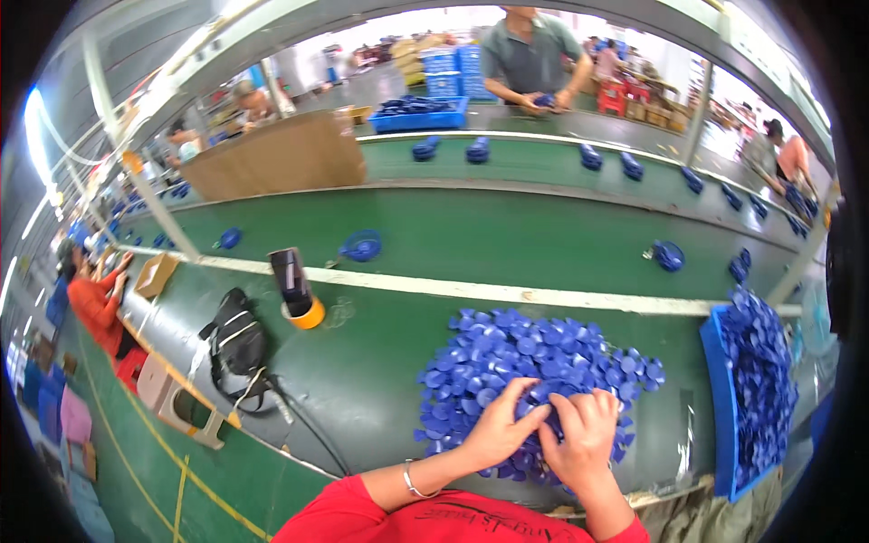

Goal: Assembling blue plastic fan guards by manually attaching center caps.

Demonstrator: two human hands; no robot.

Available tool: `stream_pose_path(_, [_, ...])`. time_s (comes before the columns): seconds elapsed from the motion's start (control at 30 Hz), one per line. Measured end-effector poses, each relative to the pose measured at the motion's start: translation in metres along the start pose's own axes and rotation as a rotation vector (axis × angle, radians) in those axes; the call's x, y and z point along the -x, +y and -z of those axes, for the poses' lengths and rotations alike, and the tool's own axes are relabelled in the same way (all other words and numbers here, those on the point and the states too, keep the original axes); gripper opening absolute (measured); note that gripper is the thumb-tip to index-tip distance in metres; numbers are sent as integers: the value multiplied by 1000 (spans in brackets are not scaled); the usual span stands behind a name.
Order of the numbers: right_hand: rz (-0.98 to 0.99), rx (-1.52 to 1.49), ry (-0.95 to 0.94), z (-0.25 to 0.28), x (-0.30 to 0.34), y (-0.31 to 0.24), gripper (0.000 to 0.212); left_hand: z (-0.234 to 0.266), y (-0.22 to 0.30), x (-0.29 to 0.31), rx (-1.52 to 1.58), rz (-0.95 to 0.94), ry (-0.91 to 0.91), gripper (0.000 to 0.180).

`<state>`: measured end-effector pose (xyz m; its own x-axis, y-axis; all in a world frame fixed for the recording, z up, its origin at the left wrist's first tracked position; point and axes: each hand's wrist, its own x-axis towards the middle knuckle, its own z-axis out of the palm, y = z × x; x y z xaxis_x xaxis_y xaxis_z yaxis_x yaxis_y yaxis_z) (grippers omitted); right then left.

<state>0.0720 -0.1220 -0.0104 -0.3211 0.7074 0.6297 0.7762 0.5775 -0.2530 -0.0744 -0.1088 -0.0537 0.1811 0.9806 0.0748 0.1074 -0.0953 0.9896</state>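
Observation:
A broad pile of small blue round plastic pieces (489, 353) lies on the dark green bench in front of me. Over its near part, my left hand (500, 427) and my right hand (584, 436) come close together, thumbs nearly meeting. The fingers of both are bent and drawn in. Whatever they pinch is small and hidden among the fingers and the blue pieces behind. A metal bangle (415, 480) circles my left wrist. To the right of my hands, a blue crate (724, 407) is heaped with more blue pieces.
A black bag (239, 337), an orange tape roll (308, 315) and a dark upright box (290, 276) stand left. Past a white rail (471, 290), a green conveyor (471, 217) carries blue coiled items (362, 245). A co-worker (529, 59) stands opposite; another in red (98, 308) sits left.

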Motion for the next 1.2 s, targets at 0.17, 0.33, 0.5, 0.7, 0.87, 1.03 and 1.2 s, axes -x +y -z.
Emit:
stream_pose_path(0.17, [-42,72,116,0,8,2,54,-2,2,1,49,-5,11,41])
stream_pose_path(0.33, [-345,-330,27,6,5,10,58,0,11,2,151,-38,-56,38])
stream_pose_path(0.5, [-530,-487,-178,-2,11,12,45,1,16,4,25,-55,-7,33])
stream_pose_path(0.7, [-378,-379,16,-23,14,16,40,-2,14,-8,-94,-152,94,27])
stream_pose_path(0.87, [-634,-476,-193,-27,-29,36,41,11,19,-41,-164,-134,84,41])
stream_pose_path(1.03, [-892,-958,78,-36,-47,138,57,69,-7,-119,174,-4,130,42])
stream_pose_path(1.2, [-892,-288,157,-21,12,224,32,187,-80,-183,-40,108,554,27])
